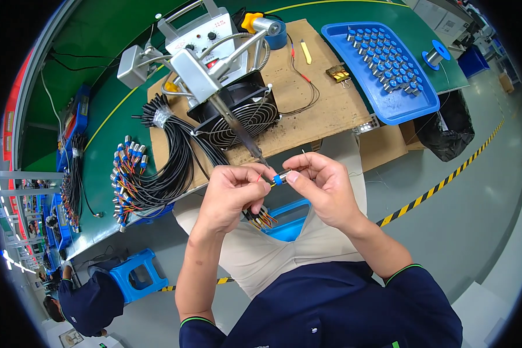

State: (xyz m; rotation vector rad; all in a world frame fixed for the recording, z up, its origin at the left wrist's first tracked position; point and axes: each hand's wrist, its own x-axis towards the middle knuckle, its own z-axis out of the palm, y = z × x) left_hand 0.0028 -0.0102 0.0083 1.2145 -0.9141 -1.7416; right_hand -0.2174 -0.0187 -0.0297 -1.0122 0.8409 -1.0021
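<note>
My left hand [236, 194] is closed in a pinch on thin coloured wires beside a small blue-ended metal cylinder [280, 178]. My right hand [326, 191] grips that cylinder between thumb and fingers. A thin pale strand rises from the right fingers; whether it is solder wire I cannot tell. Just above both hands, the tip of a stand-mounted soldering iron [240, 130] points down, close to the cylinder; contact is hard to make out. Below my left hand hang more stripped coloured wire ends [264, 219], over my lap.
A black fan [235, 110] and a soldering station [206, 40] stand on cardboard [325, 110]. Black cables [180, 151] with blue-ended metal connectors [124, 180] lie left. At right are a blue tray [400, 110] of metal cylinders, a wire spool [436, 55] and a black bag [449, 127]. Another person [90, 301] sits lower left.
</note>
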